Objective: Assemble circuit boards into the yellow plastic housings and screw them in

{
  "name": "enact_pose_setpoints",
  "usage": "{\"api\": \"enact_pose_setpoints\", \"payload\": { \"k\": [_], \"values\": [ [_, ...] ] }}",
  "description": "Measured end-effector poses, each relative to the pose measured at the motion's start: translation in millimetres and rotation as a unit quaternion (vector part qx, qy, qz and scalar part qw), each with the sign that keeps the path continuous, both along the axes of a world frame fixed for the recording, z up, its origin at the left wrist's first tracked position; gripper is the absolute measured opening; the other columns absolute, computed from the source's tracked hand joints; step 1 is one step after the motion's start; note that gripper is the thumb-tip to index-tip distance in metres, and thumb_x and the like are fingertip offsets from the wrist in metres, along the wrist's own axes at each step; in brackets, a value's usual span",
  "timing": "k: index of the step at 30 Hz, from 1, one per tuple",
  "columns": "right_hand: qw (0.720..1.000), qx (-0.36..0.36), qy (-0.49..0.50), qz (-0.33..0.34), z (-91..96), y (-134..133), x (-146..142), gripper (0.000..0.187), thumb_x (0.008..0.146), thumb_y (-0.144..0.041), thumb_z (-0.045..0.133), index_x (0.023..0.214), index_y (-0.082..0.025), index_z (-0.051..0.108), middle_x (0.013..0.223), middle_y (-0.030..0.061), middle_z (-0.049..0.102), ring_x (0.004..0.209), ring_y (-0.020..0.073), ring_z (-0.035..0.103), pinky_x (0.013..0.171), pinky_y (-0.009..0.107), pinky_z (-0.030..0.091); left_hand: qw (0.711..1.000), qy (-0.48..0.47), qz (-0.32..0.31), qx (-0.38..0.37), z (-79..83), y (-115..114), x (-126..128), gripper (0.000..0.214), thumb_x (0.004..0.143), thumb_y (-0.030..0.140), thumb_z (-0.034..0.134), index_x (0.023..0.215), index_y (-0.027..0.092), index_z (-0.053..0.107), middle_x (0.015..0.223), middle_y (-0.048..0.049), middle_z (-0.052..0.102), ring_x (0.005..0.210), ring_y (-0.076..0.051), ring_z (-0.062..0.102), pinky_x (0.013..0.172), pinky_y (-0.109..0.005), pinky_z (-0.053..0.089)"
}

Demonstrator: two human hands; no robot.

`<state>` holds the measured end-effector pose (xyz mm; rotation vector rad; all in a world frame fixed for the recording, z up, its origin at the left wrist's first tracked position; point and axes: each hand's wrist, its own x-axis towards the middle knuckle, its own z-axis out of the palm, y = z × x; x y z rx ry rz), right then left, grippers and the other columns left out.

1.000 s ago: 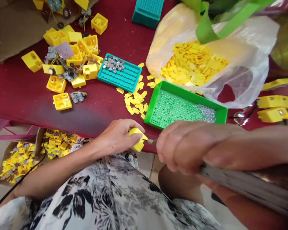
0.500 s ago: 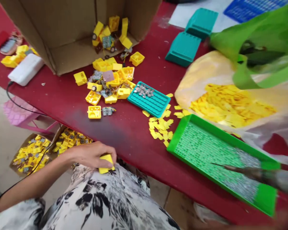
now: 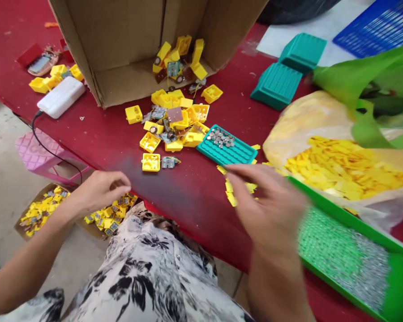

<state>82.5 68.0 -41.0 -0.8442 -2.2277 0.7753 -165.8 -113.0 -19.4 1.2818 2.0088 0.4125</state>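
My left hand (image 3: 102, 192) hangs just off the table's front edge, above a carton of yellow cases (image 3: 109, 214). Its fingers are loosely curled, with a gap between thumb and forefinger and nothing seen in it. Blurred by motion, my right hand (image 3: 272, 210) reaches over the small flat yellow pieces (image 3: 230, 192). Thumb and forefinger come together at the tips; whatever they pinch is too small to make out. Just beyond lies a teal ribbed tray (image 3: 242, 154) with small silvery discs (image 3: 221, 137). The hand partly covers a green tray (image 3: 401, 277) of tiny metal parts.
Yellow cases with circuit parts (image 3: 173, 118) lie heaped before an open cardboard box (image 3: 127, 44). A white device (image 3: 62, 96) with a black cable sits left. At right are a bag of yellow pieces (image 3: 342, 170) and two teal trays (image 3: 275, 85). A pink stool (image 3: 36, 154) stands below.
The yellow case has left my left hand, which moved left. The pointed tool over the green tray is out of sight; my right hand has come in over the flat yellow pieces. The view has shifted.
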Motion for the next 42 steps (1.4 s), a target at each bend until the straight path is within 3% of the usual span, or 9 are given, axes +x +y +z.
{"api": "enact_pose_setpoints", "payload": {
  "k": [3,7,10,19,25,31,34,38,42],
  "values": [
    [0.995,0.004,-0.069,0.071,-23.9,9.3,-41.9,0.025,0.085,-0.013,0.056,0.105,-0.022,0.069,0.096,0.0078,0.067,0.091,0.0231,0.061,0.086,0.042,0.051,0.985,0.070,0.078,0.135,-8.4,20.1,7.0,0.035,0.084,0.036,0.063,0.114,0.018,0.063,0.104,-0.0080,0.071,0.083,-0.019,0.067,0.078,-0.031,0.052],
    [0.993,-0.027,-0.091,0.077,-47.7,17.1,-76.5,0.027,0.078,-0.013,0.062,0.102,-0.019,0.072,0.098,0.0113,0.064,0.096,0.0267,0.058,0.088,0.044,0.049,0.970,0.134,0.030,0.201,-39.3,45.7,13.5,0.056,0.078,0.035,0.072,0.126,0.011,0.057,0.131,-0.0187,0.058,0.119,-0.030,0.057,0.102,-0.045,0.045],
    [0.994,-0.054,-0.071,0.064,-46.5,16.4,-71.7,0.012,0.081,-0.018,0.062,0.086,-0.019,0.072,0.091,0.0092,0.065,0.090,0.0236,0.061,0.086,0.041,0.050,0.964,0.150,0.029,0.220,-48.0,55.7,16.4,0.047,0.079,0.032,0.072,0.120,0.013,0.058,0.128,-0.0170,0.062,0.119,-0.030,0.057,0.105,-0.046,0.042],
    [0.981,-0.183,-0.045,-0.042,-35.5,-0.4,-22.0,0.011,0.084,-0.028,0.061,0.086,-0.019,0.067,0.076,0.0027,0.070,0.068,0.0175,0.065,0.066,0.032,0.050,0.995,-0.011,0.032,0.096,-4.0,55.9,44.2,0.046,0.077,0.031,0.070,0.117,0.018,0.052,0.102,-0.0072,0.071,0.084,-0.022,0.068,0.076,-0.035,0.053],
    [0.992,-0.108,-0.024,-0.064,-27.2,-1.8,-20.1,0.014,0.086,-0.025,0.057,0.079,-0.022,0.069,0.084,0.0040,0.071,0.080,0.0204,0.065,0.078,0.036,0.050,0.988,-0.076,0.012,0.135,-19.8,60.6,50.9,0.043,0.079,0.023,0.062,0.122,0.020,0.058,0.124,-0.0108,0.063,0.108,-0.024,0.064,0.087,-0.037,0.053],
    [0.995,-0.065,-0.055,-0.050,-16.2,-1.2,-12.7,0.017,0.087,-0.023,0.054,0.077,-0.020,0.068,0.080,0.0061,0.069,0.079,0.0212,0.063,0.076,0.036,0.049,0.988,-0.127,0.027,0.088,-11.7,65.4,54.4,0.040,0.084,0.033,0.060,0.121,0.020,0.058,0.109,-0.0070,0.069,0.084,-0.018,0.064,0.074,-0.032,0.052],
    [0.992,-0.123,-0.014,-0.039,-13.4,-3.8,-9.8,0.016,0.086,-0.024,0.056,0.077,-0.020,0.069,0.077,0.0036,0.069,0.073,0.0182,0.062,0.074,0.034,0.049,0.993,-0.082,0.032,0.083,-6.0,68.6,59.7,0.040,0.086,0.039,0.059,0.122,0.021,0.059,0.105,-0.0057,0.070,0.077,-0.017,0.063,0.073,-0.032,0.050],
    [0.972,-0.232,0.020,-0.030,-14.6,-6.1,-9.3,0.016,0.083,-0.028,0.058,0.079,-0.019,0.070,0.075,0.0020,0.070,0.068,0.0159,0.062,0.067,0.030,0.048,0.993,-0.059,0.017,0.100,-5.7,74.0,66.5,0.050,0.082,0.043,0.067,0.125,0.020,0.058,0.111,-0.0071,0.069,0.091,-0.021,0.064,0.083,-0.035,0.051],
    [0.974,-0.223,-0.017,-0.028,-21.1,1.0,-5.3,0.015,0.082,-0.028,0.058,0.078,-0.020,0.071,0.074,0.0019,0.071,0.069,0.0172,0.063,0.069,0.032,0.048,0.989,-0.105,0.031,0.096,-9.5,78.4,66.7,0.040,0.095,0.048,0.045,0.121,0.021,0.062,0.112,-0.0066,0.069,0.092,-0.019,0.064,0.075,-0.029,0.054]
  ]
}}
